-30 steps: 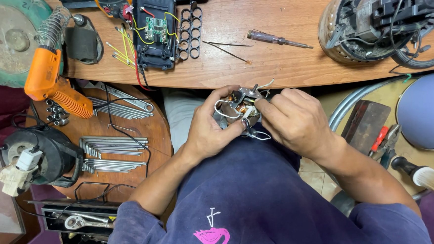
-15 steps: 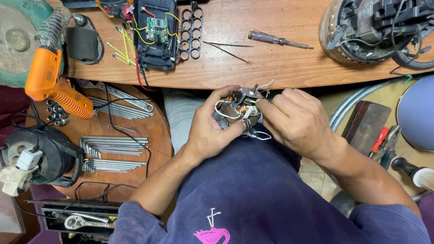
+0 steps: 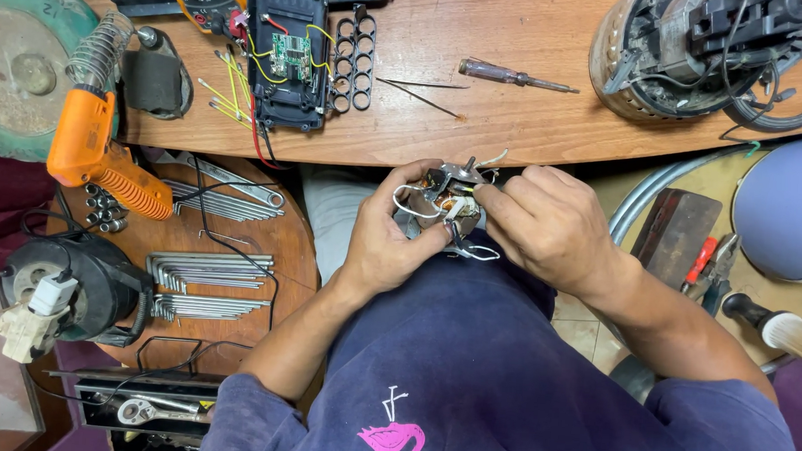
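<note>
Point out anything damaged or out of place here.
The black battery case on the bench lies open, its circuit board and wires bare. The wired part in both hands has loose wires sticking out.

Even, fairly bright indoor light falls from above, with no harsh glare. The wooden workbench at twelve o'clock is the brightest surface, its grain crisp and warm-toned. Soft, short shadows sit under the left hand and right hand, darkening the wired motor part between them, so its fine detail is hard to read. The orange soldering gun at ten o'clock is saturated and sharp. Corners at seven and eight o'clock fall into dim shade. The brush at four o'clock looks slightly soft. Mild wide-angle stretching shows toward the edges.
</note>
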